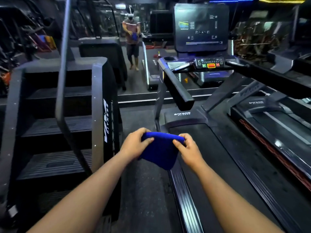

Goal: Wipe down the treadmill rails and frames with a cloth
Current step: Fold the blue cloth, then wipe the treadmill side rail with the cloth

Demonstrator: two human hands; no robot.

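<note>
A folded blue cloth (160,151) is gripped at its top edge by the left hand (134,145) and right hand (189,151). It is held above the near left side rail (184,199) of the treadmill (218,148).

A gym: a treadmill (218,148) with lit console (201,27), a stair-climber machine (58,123), rubber floor (143,190) and wall mirror (134,47).

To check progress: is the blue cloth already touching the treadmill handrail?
No, both hands, left hand and right hand, hold the blue cloth in the air, well short of the handrail.
</note>
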